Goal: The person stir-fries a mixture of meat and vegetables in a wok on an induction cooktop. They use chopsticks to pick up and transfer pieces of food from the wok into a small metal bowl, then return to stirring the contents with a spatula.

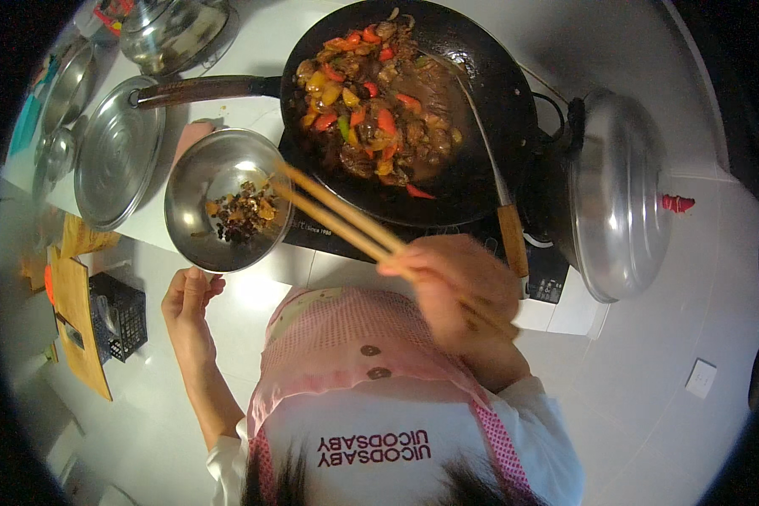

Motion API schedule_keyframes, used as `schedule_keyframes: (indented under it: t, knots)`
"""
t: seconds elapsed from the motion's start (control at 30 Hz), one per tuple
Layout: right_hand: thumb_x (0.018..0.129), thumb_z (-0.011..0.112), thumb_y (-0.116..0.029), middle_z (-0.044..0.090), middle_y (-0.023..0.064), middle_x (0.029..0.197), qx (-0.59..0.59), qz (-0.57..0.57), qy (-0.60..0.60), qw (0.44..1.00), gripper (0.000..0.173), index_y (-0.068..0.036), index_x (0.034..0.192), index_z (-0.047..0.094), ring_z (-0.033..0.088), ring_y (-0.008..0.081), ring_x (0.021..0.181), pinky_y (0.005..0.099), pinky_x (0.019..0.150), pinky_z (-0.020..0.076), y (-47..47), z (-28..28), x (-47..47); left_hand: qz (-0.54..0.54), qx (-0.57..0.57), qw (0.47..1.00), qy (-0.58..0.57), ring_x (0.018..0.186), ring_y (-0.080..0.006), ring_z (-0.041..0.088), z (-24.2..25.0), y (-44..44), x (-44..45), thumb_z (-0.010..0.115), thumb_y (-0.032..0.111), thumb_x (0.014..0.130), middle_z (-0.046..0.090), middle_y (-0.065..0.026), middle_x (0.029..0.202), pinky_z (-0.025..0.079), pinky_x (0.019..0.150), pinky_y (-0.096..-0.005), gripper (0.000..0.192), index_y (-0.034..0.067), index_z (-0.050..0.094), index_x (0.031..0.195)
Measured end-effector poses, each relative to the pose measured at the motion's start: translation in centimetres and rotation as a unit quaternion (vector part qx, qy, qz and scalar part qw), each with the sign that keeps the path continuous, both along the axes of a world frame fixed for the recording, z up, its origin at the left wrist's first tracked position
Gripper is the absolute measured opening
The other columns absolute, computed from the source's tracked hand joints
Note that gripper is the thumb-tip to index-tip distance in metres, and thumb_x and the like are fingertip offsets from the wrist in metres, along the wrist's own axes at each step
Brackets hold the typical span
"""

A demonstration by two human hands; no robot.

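My left hand (193, 294) grips the near rim of a small stainless steel bowl (193, 164). Dark bits and orange-brown pieces, perhaps spices and peel (243, 212), lie in its bottom. A pair of wooden chopsticks (345, 218) is held in my right hand (462, 291), which is slightly blurred; their tips reach the bowl's right side. Behind them a black wok (493, 183) holds browned meat pieces with red and yellow peppers (386, 120) in brown sauce. A metal spatula (487, 145) with a wooden handle rests in the wok, its handle over the near right rim.
Under the wok is a black induction cooktop (310, 237). A large domed metal lid (626, 196) stands tilted at the right. The wok's wooden handle (209, 90) points left above a flat metal lid (117, 152). A metal kettle (171, 35) stands at the back left.
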State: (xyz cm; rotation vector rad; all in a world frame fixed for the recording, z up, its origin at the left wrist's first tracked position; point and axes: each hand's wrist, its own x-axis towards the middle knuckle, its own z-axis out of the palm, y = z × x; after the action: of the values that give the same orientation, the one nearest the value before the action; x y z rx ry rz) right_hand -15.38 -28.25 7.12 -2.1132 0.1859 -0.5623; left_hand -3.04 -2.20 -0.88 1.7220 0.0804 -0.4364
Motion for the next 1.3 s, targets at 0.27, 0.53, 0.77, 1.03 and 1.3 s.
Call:
schedule_keyframes:
  t: [0.27, 0.53, 0.77, 1.03, 1.3]
  knots:
    - [0.086, 0.056, -0.008, 0.068, 0.0093, 0.078, -0.009, -0.177, -0.092, 0.98, 0.011, -0.001, 0.089, 0.063, 0.063, 0.0196, 0.073, 0.0282, 0.066, 0.0484, -3.3, -2.5, 1.3, 0.033, -0.005, 0.999, 0.006, 0.072, -0.0136, 0.056, -0.7, 0.0, -0.2, 0.053, 0.037, 0.091, 0.062, -0.0051, 0.076, 0.045, 0.073, -0.0291, 0.036, 0.003, 0.062, 0.082]
    - [0.086, 0.057, -0.007, 0.066, 0.0097, 0.081, 0.01, -0.102, -0.076, 0.992, 0.009, 0.0, 0.09, 0.062, 0.062, 0.0179, 0.073, 0.0277, 0.067, 0.0486, -2.7, -3.0, 2.1, 0.042, 0.0, 0.999, 0.0, 0.071, -0.0142, 0.056, -1.1, 0.6, -0.1, 0.054, 0.038, 0.09, 0.062, -0.0058, 0.076, 0.045, 0.073, -0.0292, 0.037, 0.003, 0.063, 0.081]
    - [0.086, 0.057, -0.004, 0.065, 0.0107, 0.084, -0.054, -0.124, -0.057, 0.989, 0.007, -0.001, 0.087, 0.063, 0.063, 0.0193, 0.074, 0.0286, 0.067, 0.0492, -2.8, -3.8, 2.2, 0.044, -0.006, 0.999, 0.0, 0.071, -0.0137, 0.056, -1.1, 0.7, 0.1, 0.054, 0.038, 0.09, 0.063, -0.0059, 0.076, 0.045, 0.072, -0.0286, 0.037, 0.003, 0.063, 0.082]
    - [0.086, 0.058, -0.005, 0.066, 0.0101, 0.076, -0.011, -0.154, -0.037, 0.987, 0.009, 0.002, 0.085, 0.063, 0.064, 0.0187, 0.072, 0.0268, 0.066, 0.0495, -3.6, -2.7, 1.3, 0.048, 0.007, 0.999, -0.002, 0.07, -0.013, 0.056, -1.1, 0.4, 0.0, 0.054, 0.038, 0.09, 0.063, -0.0061, 0.076, 0.046, 0.073, -0.0284, 0.036, 0.004, 0.063, 0.083]
    - [0.09, 0.053, -0.009, 0.066, 0.0125, 0.084, -0.08, -0.106, -0.031, 0.991, 0.015, 0.003, 0.092, 0.064, 0.063, 0.0147, 0.072, 0.0239, 0.062, 0.0504, -3.9, -3.3, 1.3, 0.046, 0.033, 0.998, -0.019, 0.07, -0.0142, 0.057, -1.1, 0.3, 0.1, 0.054, 0.038, 0.09, 0.062, -0.0064, 0.073, 0.046, 0.073, -0.0292, 0.036, 0.004, 0.062, 0.081]
